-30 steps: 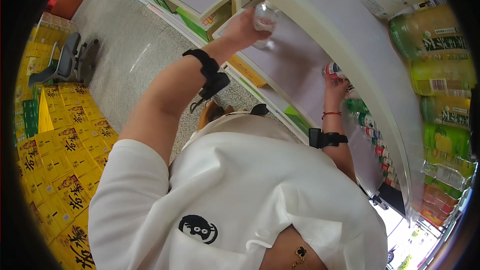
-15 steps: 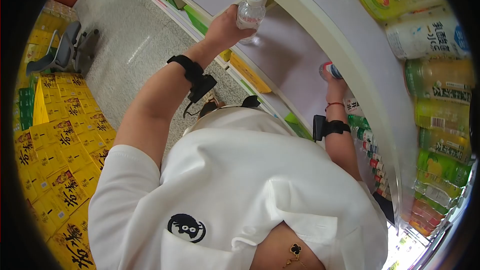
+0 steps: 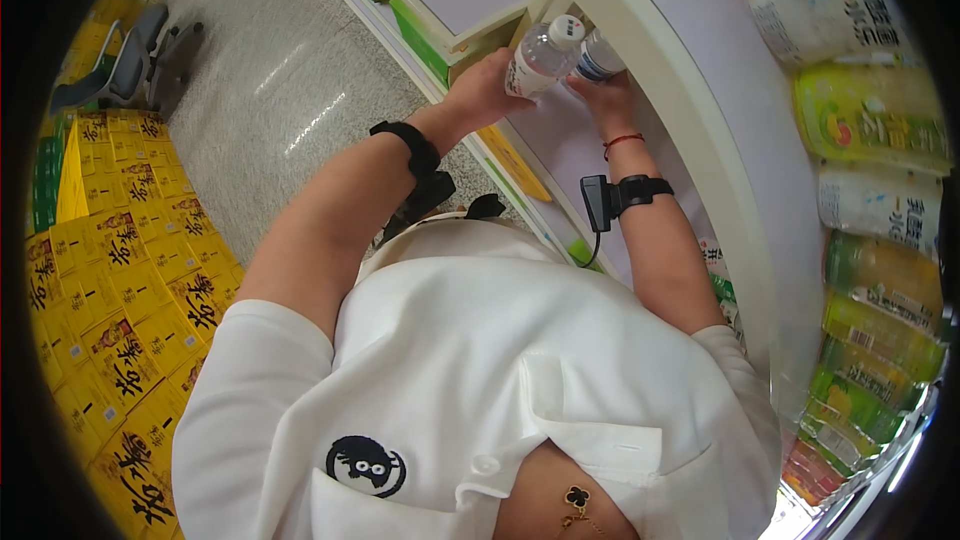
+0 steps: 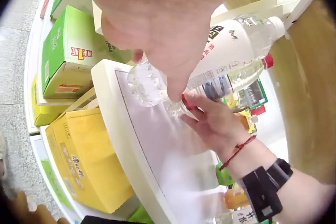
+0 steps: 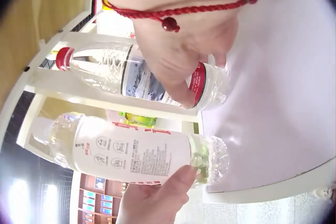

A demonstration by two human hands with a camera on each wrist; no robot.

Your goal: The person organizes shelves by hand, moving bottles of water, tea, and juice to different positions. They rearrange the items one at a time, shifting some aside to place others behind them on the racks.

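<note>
My left hand (image 3: 483,95) grips the lower part of a clear water bottle (image 3: 541,65) with a white cap and a white label. In the right wrist view its thumb presses low on that white-label bottle (image 5: 131,153). My right hand (image 3: 606,103) holds a second clear bottle (image 3: 597,55), whose label shows a snowy mountain picture above a red band. The right wrist view shows the red cap of this mountain-label bottle (image 5: 142,77) and fingers curled near its base. Both bottles stand upright side by side at the shelf (image 4: 157,140), close to its front edge.
Above the shelf, a curved white ledge (image 3: 690,110) carries a row of drink bottles (image 3: 875,120). Yellow cartons (image 3: 125,340) are stacked at the left, near an office chair (image 3: 110,65). Lower down sit a green box (image 4: 71,50) and a yellow box (image 4: 86,161).
My right hand has brought the mountain-label bottle along the shelf toward the left, up beside the white-label bottle. My left hand keeps its grip and has shifted slightly right in the head view.
</note>
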